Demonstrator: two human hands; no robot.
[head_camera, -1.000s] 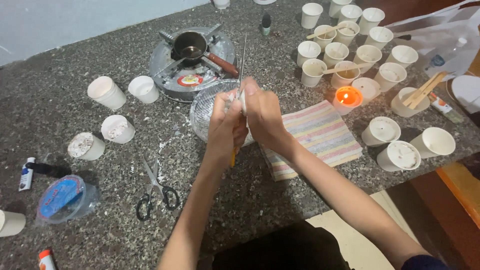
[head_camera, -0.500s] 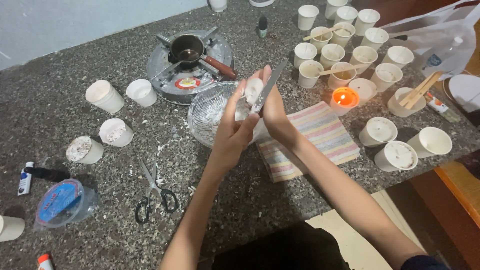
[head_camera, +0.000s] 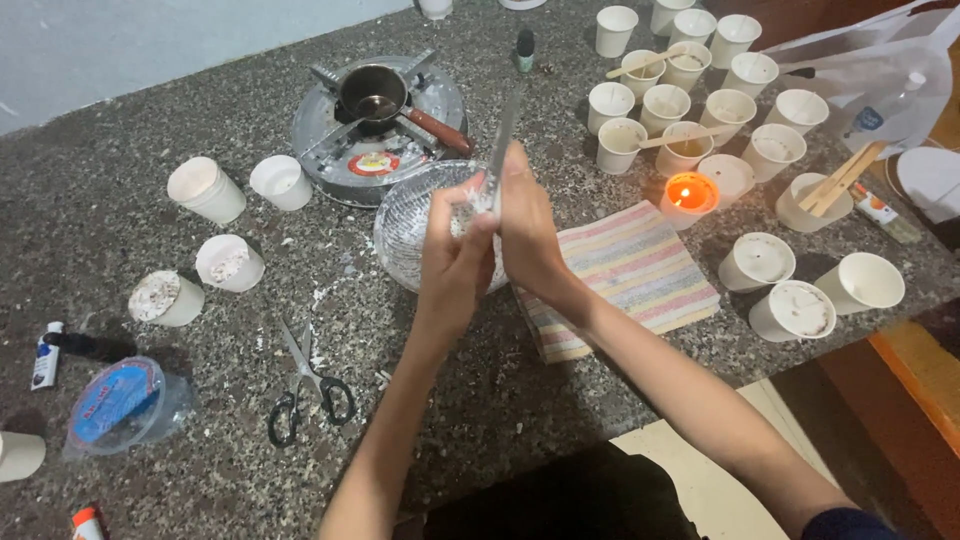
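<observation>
Granite counter under everything, speckled grey, flecked with white crumbs. Beyond the hands, a round metal stove with a small pan on it, red handle pointing toward the hands. Directly beneath the hands, a clear glass bowl, mostly covered by them. Just right of the right hand, a striped cloth lies flat. Left hand and right hand pressed together over the bowl, fingers closed; between them a small whitish cup, only partly visible. Right hand also clamped on a thin metal blade that sticks up and away from the hands, toward the stove. Far right of the hands, a cluster of white paper cups, some with wooden sticks across them; a lit candle glows orange between that cluster and the cloth. Left of the hands, four more cups, well apart. Scissors lie near the left forearm, blades open.
</observation>
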